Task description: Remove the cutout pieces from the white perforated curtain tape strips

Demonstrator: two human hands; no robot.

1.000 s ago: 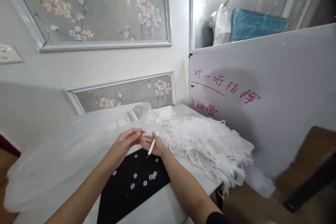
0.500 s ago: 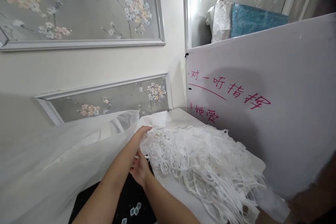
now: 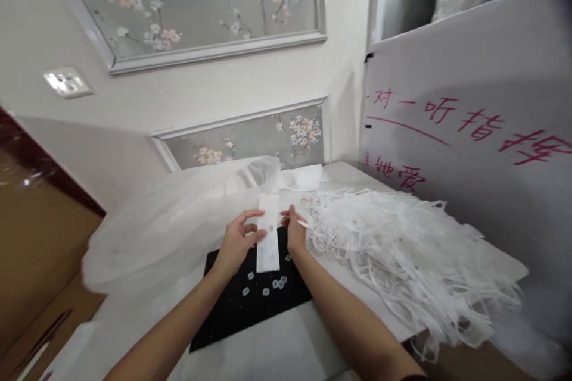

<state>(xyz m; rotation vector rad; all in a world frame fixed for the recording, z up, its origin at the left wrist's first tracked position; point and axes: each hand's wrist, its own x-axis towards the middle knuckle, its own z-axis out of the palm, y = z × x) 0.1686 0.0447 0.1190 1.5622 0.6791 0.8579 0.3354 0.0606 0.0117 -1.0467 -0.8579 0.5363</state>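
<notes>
A white strip with a row of small round marks lies over the black mat. My left hand is at the strip's left edge, its thumb and fingers touching it. Just right of the strip, my right hand has its fingers closed round a thin white stick-like piece. Several small clear squares are scattered on the mat below the strip.
A large heap of white straps covers the table's right side. Translucent white sheeting bulges on the left. Behind stand a whiteboard with red writing and a panelled wall. Cardboard is at far left.
The view has shifted left and down. My hands, earlier crossed near the heap, are now apart over the mat. The white strip now shows at my left hand, and more of the mat is visible.
</notes>
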